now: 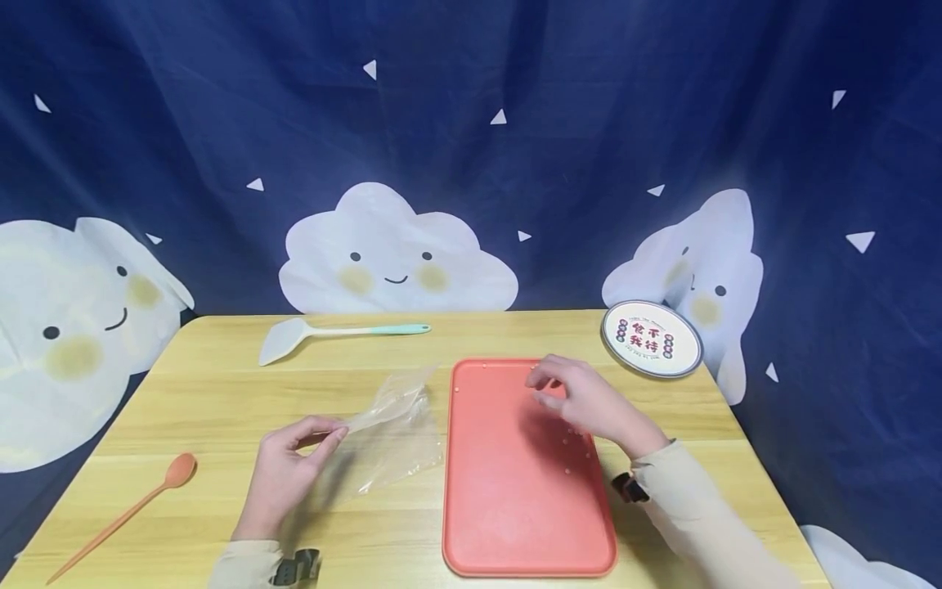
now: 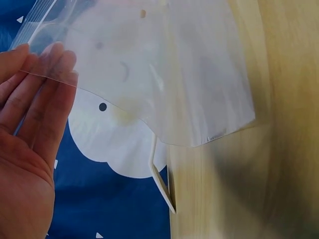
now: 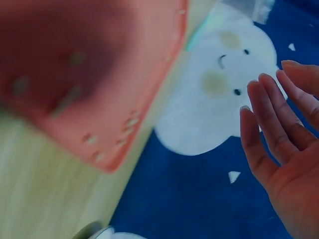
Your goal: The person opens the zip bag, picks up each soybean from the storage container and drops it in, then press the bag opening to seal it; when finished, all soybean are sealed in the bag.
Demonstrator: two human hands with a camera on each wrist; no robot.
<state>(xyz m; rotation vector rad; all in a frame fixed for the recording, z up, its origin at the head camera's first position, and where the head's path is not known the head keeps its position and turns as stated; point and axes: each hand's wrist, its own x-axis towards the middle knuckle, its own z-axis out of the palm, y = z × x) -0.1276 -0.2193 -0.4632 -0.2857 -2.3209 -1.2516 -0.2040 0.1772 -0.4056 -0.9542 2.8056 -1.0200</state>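
Note:
A clear plastic zip bag (image 1: 403,433) hangs over the wood-grain table, its top edge pinched between the thumb and fingers of my left hand (image 1: 283,474). In the left wrist view, one small brownish speck (image 2: 143,14) shows in or through the bag. Above the far right part of a red tray (image 1: 515,515) hovers my right hand (image 1: 592,405), its fingers loosely bent and holding nothing. Small pale bits (image 1: 567,471) lie scattered in the tray, mostly along its right side and far corners; the right wrist view shows several bits (image 3: 90,139) near one corner, too blurred to identify.
At the back left lies a white spatula (image 1: 287,339) with a mint handle. An orange spoon (image 1: 179,470) is at the left. An oval plate (image 1: 652,339) with printed characters sits at the back right. Behind the table (image 1: 397,540) hangs a dark blue cloud-print curtain (image 1: 441,147).

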